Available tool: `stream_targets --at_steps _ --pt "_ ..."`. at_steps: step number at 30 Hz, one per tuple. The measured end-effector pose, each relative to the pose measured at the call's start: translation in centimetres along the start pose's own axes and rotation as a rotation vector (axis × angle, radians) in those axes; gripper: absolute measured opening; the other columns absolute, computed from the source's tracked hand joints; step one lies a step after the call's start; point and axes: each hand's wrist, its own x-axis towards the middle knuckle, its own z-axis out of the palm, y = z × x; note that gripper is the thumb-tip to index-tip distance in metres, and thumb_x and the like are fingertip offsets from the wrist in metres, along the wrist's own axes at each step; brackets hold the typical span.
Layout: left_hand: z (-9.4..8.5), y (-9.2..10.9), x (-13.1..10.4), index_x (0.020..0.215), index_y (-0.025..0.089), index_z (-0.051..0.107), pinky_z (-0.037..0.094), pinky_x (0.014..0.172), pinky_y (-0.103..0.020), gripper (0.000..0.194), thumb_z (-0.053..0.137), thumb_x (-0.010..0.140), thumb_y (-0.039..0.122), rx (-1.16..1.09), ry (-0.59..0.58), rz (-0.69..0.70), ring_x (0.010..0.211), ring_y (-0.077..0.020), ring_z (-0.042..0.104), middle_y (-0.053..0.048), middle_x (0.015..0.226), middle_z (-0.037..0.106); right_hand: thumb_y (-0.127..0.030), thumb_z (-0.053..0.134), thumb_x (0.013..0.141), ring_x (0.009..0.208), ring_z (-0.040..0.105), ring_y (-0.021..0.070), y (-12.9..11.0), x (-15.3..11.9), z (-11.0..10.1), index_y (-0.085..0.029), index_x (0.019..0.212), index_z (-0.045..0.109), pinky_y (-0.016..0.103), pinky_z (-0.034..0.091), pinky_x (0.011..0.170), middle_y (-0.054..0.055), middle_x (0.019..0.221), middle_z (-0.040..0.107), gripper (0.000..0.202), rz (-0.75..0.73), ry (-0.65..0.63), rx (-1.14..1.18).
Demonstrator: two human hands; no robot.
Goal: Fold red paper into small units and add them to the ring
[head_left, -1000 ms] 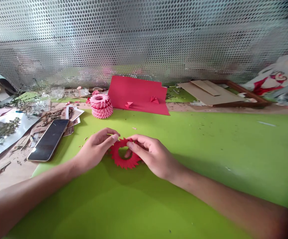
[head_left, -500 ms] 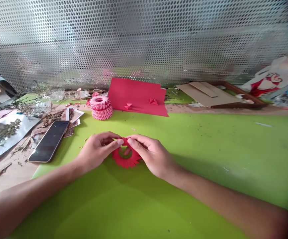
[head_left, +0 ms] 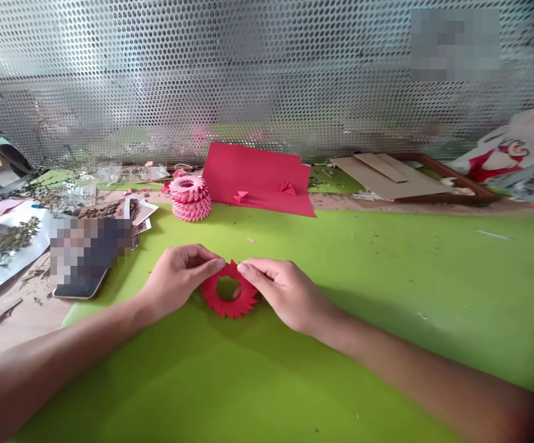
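1. The left hand (head_left: 175, 280) and right hand (head_left: 294, 295) both pinch one toothed red paper ring (head_left: 232, 309) above the green surface (head_left: 410, 277).
2. Compared with half a second ago, their fingertips sit farther apart, baring the ring's top teeth.
3. Beyond: one ruffled pink paper cylinder (head_left: 191, 206), one red paper sheet (head_left: 253, 169) bearing two small folded red pieces (head_left: 288, 187).
4. Left: one black phone (head_left: 82, 289) (partly pixelated).
5. No writing is readable.

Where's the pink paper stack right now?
In the head view, the pink paper stack stands left of the middle on the green table, just left of the red sheet and beyond the left hand.
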Motion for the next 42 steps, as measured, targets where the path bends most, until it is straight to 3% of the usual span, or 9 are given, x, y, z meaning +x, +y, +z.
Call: stream_targets --at_steps 3,9,14,19,24,32,36,39,42 --pt "0.01 -0.03 0.0 0.077 0.014 0.069 0.034 0.05 -0.019 0.032 0.072 0.075 0.046 0.02 -0.013 0.004 0.055 -0.009 0.049 0.0 0.066 0.067 -0.047 0.042 0.098 0.054 0.031 0.0106 -0.11 -0.06 0.11 -0.02 0.062 0.037 0.025 0.024 0.052 -0.005 0.057 0.029 0.046 0.006 -0.024 -0.013" --pt "-0.15 0.06 0.02 0.079 0.014 0.067 0.04 0.057 -0.02 0.031 0.071 0.078 0.045 0.038 -0.04 0.012 0.064 -0.0118 0.057 -0.003 0.074 0.07 -0.048 0.041 0.099 0.057 0.041 0.0125 -0.17 -0.22 -0.06 -0.019 0.071 0.054 0.025 0.032 0.054 -0.003 0.06 0.041 0.043 0.003 0.0 0.01" --pt "-0.62 0.17 -0.26 0.102 0.017 0.067 0.043 0.063 -0.021 0.037 0.069 0.082 0.048 0.084 -0.152 0.051 0.077 -0.0152 0.062 -0.003 0.088 0.072 -0.049 0.043 0.099 0.062 0.049 0.0139 0.05 -0.19 -0.28 -0.019 0.073 0.056 0.025 0.04 0.059 -0.001 0.064 0.052 0.042 -0.001 0.116 0.049" --pt "-0.75 0.28 -0.51 0.077 0.015 0.062 0.029 0.048 -0.02 0.039 0.061 0.087 0.052 0.24 -0.135 0.144 0.055 -0.0093 0.045 0.002 0.064 0.056 -0.053 0.045 0.097 0.07 0.06 0.0164 0.06 -0.09 -0.45 -0.02 0.096 0.057 0.025 0.051 0.059 0.003 0.082 0.065 0.035 0.094 0.119 0.297" --pt "-0.28 0.66 -0.42 0.076 0.015 0.062 0.028 0.046 -0.021 0.042 0.054 0.09 0.054 0.242 -0.013 0.208 0.051 -0.0101 0.038 0.003 0.059 0.048 -0.052 0.047 0.095 0.062 0.057 0.014 0.06 -0.15 -0.26 -0.02 0.093 0.057 0.024 0.051 0.056 0.001 0.077 0.058 0.033 0.098 0.083 0.245" --pt "-0.37 0.1 -0.42 0.08 0.015 0.065 0.026 0.047 -0.022 0.045 0.047 0.094 0.053 0.341 -0.042 0.213 0.051 -0.0106 0.037 0.002 0.059 0.047 -0.051 0.047 0.096 0.059 0.055 0.0131 0.48 -0.06 -0.48 -0.019 0.09 0.06 0.025 0.046 0.055 -0.001 0.07 0.055 0.035 0.093 0.041 0.167" --pt "-0.6 0.08 -0.34 0.079 0.015 0.064 0.034 0.051 -0.022 0.04 0.05 0.094 0.05 0.347 -0.064 0.223 0.057 -0.0121 0.048 0.0 0.064 0.057 -0.051 0.05 0.095 0.068 0.057 0.0148 0.27 0.06 -0.75 -0.021 0.105 0.06 0.024 0.049 0.056 0.001 0.077 0.06 0.034 0.089 0.019 0.276" --pt "-0.52 0.18 -0.36 0.09 0.015 0.066 0.042 0.057 -0.022 0.036 0.052 0.094 0.048 0.282 -0.124 0.221 0.065 -0.0146 0.058 -0.003 0.073 0.065 -0.047 0.055 0.094 0.07 0.059 0.0145 0.0 0.08 -0.7 -0.021 0.114 0.059 0.023 0.049 0.057 0.001 0.08 0.064 0.032 0.068 0.025 0.285" --pt "-0.44 0.23 -0.47 0.118 0.017 0.059 0.046 0.061 -0.024 0.04 0.054 0.093 0.046 0.156 -0.12 0.204 0.072 -0.0159 0.061 -0.005 0.084 0.068 -0.043 0.057 0.094 0.074 0.062 0.0146 -0.01 0.06 -0.54 -0.021 0.111 0.06 0.024 0.05 0.059 0.004 0.086 0.068 0.028 0.033 0.04 0.282"
